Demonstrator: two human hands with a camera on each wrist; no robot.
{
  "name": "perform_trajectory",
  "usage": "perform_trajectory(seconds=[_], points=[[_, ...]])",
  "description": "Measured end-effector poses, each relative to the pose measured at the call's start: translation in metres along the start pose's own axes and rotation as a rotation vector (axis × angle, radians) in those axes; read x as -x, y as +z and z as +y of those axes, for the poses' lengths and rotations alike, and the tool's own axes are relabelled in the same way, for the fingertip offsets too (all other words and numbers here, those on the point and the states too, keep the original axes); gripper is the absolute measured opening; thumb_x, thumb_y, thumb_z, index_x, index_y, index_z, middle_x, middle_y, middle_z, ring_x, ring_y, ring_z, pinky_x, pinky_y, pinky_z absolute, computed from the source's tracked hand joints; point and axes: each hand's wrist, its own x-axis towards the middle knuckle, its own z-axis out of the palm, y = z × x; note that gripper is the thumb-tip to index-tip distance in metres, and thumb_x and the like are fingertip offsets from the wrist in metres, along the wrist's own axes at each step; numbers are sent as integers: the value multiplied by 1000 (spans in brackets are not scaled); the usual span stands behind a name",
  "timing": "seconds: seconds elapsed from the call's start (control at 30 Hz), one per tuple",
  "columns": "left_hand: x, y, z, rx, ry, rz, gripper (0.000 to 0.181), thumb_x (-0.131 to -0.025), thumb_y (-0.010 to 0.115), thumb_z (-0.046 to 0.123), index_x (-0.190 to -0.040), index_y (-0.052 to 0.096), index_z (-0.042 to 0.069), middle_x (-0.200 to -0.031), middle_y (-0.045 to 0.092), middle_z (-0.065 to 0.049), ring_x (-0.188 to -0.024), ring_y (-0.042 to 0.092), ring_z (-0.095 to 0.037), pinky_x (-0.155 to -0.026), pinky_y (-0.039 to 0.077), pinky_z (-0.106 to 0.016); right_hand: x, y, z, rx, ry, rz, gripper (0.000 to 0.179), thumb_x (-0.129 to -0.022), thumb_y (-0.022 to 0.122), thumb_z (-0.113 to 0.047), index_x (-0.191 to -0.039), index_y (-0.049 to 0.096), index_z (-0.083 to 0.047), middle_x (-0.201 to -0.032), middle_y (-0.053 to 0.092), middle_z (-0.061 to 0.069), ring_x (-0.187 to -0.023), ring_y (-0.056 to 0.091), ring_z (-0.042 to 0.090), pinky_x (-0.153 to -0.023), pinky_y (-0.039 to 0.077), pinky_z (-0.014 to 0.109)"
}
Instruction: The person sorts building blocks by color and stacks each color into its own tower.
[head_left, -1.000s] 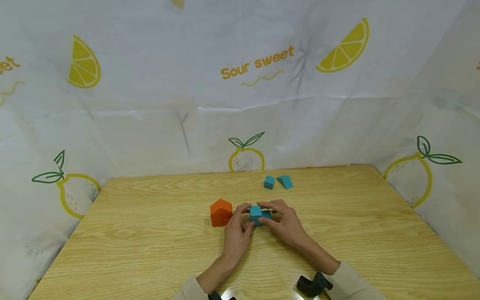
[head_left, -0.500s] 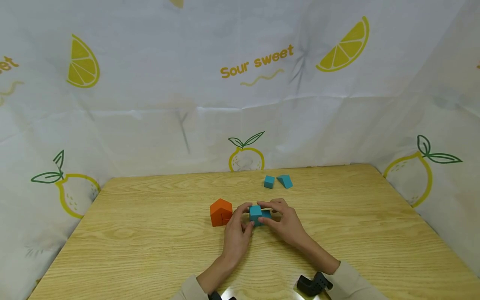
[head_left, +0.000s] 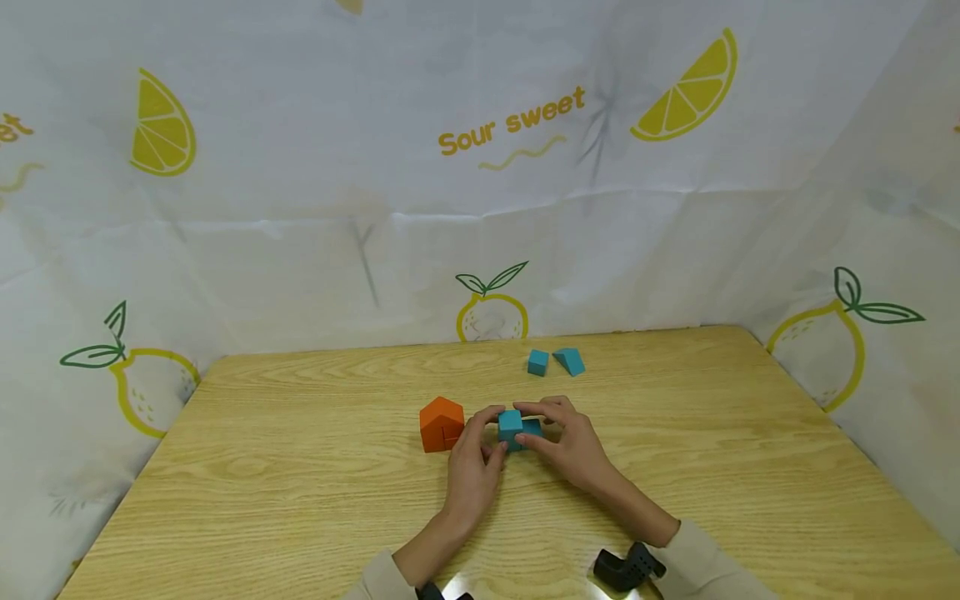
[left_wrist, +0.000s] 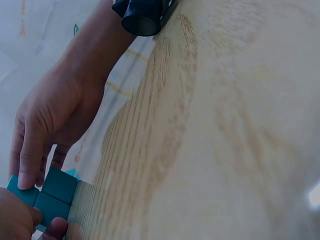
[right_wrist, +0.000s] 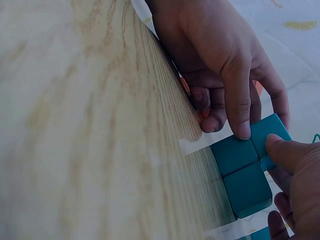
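Three blue cubes are grouped at the middle of the table, two side by side below and an upper cube [head_left: 510, 421] over the left one. My right hand [head_left: 573, 446] pinches this upper cube between thumb and forefinger, front and back. At the left of the stack, my left hand [head_left: 471, 479] has its forefinger behind and its thumb in front. In the right wrist view, the left thumb [right_wrist: 243, 131] rests at the seam between the upper cube and a lower cube [right_wrist: 234, 157]. The other lower cube [right_wrist: 247, 191] shows beside it, its face uncovered.
Just left of the left hand stands an orange house-shaped block structure [head_left: 441, 427] with seams in its front. Farther back lie a loose blue cube [head_left: 537, 362] and a blue wedge block [head_left: 570, 362]. A lemon-print cloth [head_left: 337, 275] hangs behind the wooden table [head_left: 285, 500].
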Motion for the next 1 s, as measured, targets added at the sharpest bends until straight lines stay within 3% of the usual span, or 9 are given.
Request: perform_trajectory(seconds=[0.43,0.67,0.9,1.0], points=[[-1,0,0,4,-12,0,51,-87,65,-7,-130,53,17,-120,59,-4,-54,46,-4,-50,44,-22,-1,-1,1,-2,-16,5,43,-82,76,-16,-124,66,-14,-109,57,0,-100,50,23,-82,46,41],[0,0,0,11,-10,5,51,-87,65,-8,-129,53,16,-119,59,-4,-54,46,-4,-50,44,-22,-1,-1,0,-18,-31,8,41,-85,73,-14,-125,64,-10,-112,60,3,-103,51,27,-83,46,44],[0,0,1,30,-20,4,51,-86,65,-9,-130,53,14,-118,59,-5,-53,47,-4,-50,44,-22,-3,-8,-22,-98,-36,105,30,-89,65,1,-119,63,0,-112,63,17,-102,51,35,-82,44,48],[-1,0,0,36,-19,6,50,-86,65,-9,-129,53,13,-118,59,-5,-53,47,-4,-50,44,-22,-4,-12,-28,-103,-11,152,27,-90,63,2,-117,64,0,-111,64,18,-100,52,37,-81,46,43]])
